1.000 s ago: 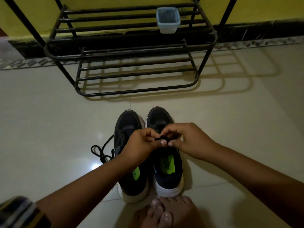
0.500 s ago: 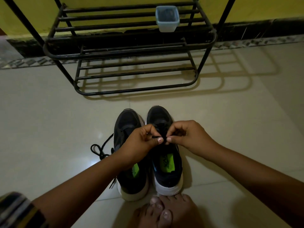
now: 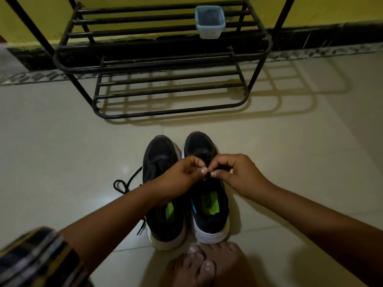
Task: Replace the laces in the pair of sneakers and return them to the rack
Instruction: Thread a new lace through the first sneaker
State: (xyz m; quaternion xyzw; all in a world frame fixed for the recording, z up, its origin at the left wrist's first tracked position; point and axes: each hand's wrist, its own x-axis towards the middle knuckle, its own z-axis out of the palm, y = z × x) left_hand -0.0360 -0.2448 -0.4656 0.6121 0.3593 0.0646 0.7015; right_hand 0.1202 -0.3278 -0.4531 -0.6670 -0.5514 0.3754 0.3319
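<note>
Two black sneakers with white soles and green insoles stand side by side on the floor, toes toward the rack: the left sneaker [image 3: 160, 204] and the right sneaker [image 3: 209, 208]. My left hand [image 3: 180, 179] and my right hand [image 3: 236, 172] meet over the right sneaker's lacing area, each pinching its black lace between thumb and forefinger. The lace between my fingers is mostly hidden. A loose black lace [image 3: 124, 186] trails from the left sneaker onto the floor at its left side.
A black metal shoe rack [image 3: 165, 88] stands against the yellow wall ahead, with a small clear plastic container [image 3: 209, 21] on its upper shelf. My bare feet [image 3: 207, 264] touch the sneakers' heels. Pale floor tiles surround the shoes.
Both hands have shifted slightly toward the right sneaker's toe, fingertips staying pinched together on the lace. The sneakers have not moved.
</note>
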